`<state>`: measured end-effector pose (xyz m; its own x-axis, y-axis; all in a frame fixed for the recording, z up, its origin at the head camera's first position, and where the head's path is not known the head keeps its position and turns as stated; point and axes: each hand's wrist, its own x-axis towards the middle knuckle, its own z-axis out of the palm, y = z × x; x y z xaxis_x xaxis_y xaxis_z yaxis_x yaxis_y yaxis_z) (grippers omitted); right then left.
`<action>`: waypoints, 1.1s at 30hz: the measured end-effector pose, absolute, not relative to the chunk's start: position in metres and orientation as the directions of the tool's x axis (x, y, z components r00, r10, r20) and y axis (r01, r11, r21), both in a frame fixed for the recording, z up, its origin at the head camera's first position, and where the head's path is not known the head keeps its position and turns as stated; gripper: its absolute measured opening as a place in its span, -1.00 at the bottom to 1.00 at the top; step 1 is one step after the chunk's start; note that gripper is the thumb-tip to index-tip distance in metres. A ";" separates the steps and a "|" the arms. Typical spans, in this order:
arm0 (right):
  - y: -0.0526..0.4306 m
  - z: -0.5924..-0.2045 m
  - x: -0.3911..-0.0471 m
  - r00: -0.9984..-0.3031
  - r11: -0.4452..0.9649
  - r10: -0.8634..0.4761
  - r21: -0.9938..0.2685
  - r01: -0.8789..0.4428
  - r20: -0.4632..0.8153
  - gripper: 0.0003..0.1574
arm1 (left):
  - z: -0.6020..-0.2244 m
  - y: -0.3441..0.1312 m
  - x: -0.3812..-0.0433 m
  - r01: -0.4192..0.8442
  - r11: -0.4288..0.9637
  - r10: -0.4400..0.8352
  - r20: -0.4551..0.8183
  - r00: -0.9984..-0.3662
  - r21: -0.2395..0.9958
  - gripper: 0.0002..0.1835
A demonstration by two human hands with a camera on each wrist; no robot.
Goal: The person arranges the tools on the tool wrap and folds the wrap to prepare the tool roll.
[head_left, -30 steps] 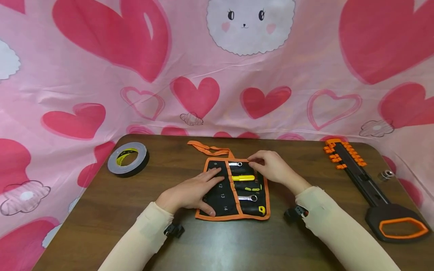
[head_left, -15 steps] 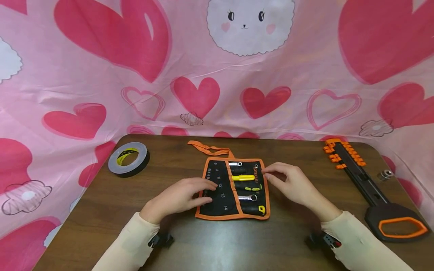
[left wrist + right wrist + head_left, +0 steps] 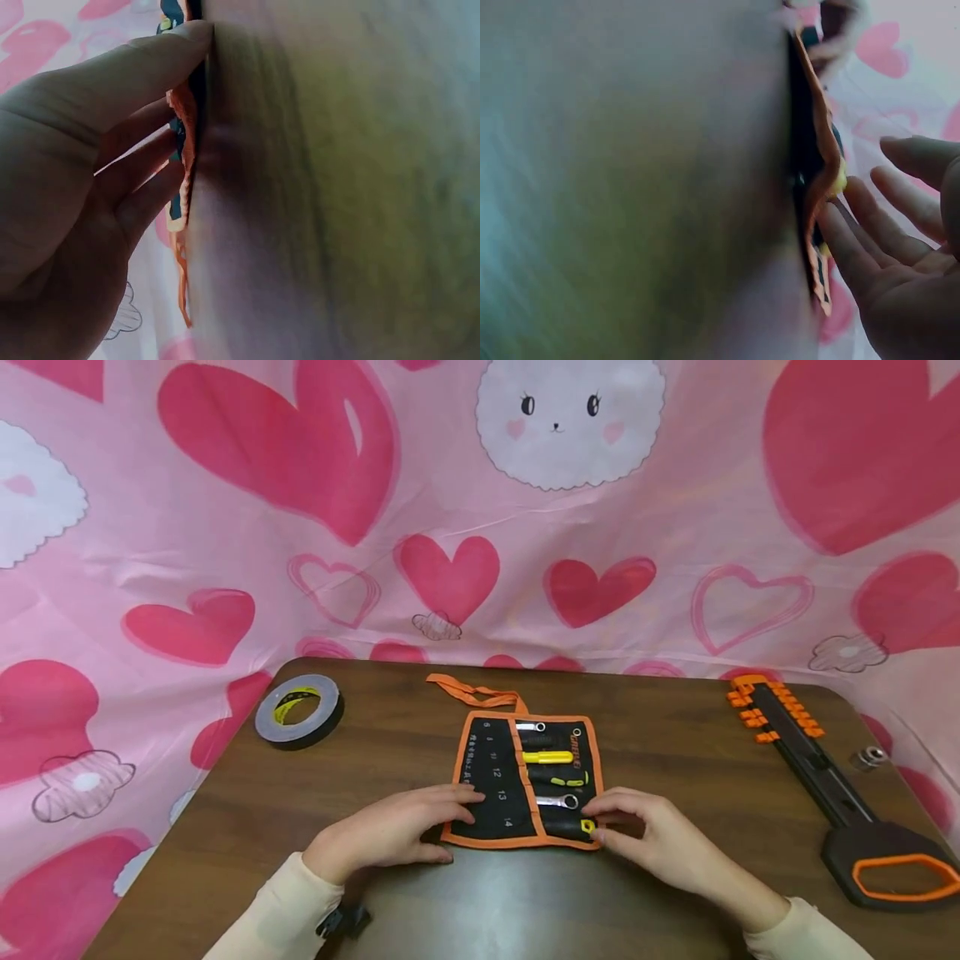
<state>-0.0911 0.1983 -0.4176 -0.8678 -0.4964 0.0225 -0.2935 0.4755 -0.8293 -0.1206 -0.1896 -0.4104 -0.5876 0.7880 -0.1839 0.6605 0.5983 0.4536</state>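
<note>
A black tool roll with orange edging (image 3: 480, 810) lies unrolled on the table, with size numbers on its left half. In its pockets sit a small wrench (image 3: 531, 727), a tool with a yellow handle (image 3: 547, 757), a larger wrench (image 3: 558, 802) and a black tool with a yellow end (image 3: 588, 827). The left hand (image 3: 397, 827) rests its fingers over the roll's lower left edge, thumb near the table. Beside the lower right corner, the right hand (image 3: 663, 839) has loosely bent fingers; in the right wrist view its fingertips (image 3: 829, 214) touch the edging, thumb apart.
A roll of tape (image 3: 268, 717) lies at the back left of the wooden table (image 3: 397, 743). To the right are a long black tool with orange parts (image 3: 825, 777) and a small metal socket (image 3: 868, 758). An orange strap (image 3: 480, 696) trails behind the roll.
The right hand has moved from the roll's top right corner down its right side to the lower corner. The left hand has drawn back toward the lower left edge.
</note>
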 end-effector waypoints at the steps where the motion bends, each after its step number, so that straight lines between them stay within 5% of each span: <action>1: 0.197 -0.419 -0.090 -0.859 0.476 -0.512 -0.830 -0.292 0.009 -0.66 | -0.412 -0.190 -0.120 0.673 0.585 0.798 -0.173 -0.577 0.452 -0.51; 9: 0.192 -0.424 -0.086 -0.851 0.534 -0.526 -0.785 -0.316 -0.016 -0.61 | -0.414 -0.184 -0.123 0.751 0.514 0.839 -0.060 -0.541 0.416 -0.81; 20: 0.188 -0.422 -0.088 -0.841 0.579 -0.541 -0.720 -0.383 0.012 -0.54 | -0.413 -0.181 -0.132 0.534 0.556 0.719 -0.046 -0.694 0.637 -0.90; 33: 0.183 -0.423 -0.090 -0.855 0.601 -0.510 -0.673 -0.430 0.091 -0.61 | -0.415 -0.176 -0.142 0.327 0.578 0.556 -0.067 -0.829 0.747 -0.95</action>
<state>-0.0905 0.1834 -0.4230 -0.8554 -0.5098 0.0910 -0.4300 0.6014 -0.6734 -0.1417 -0.1761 -0.4155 -0.8285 0.5559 -0.0671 0.3273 0.5781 0.7474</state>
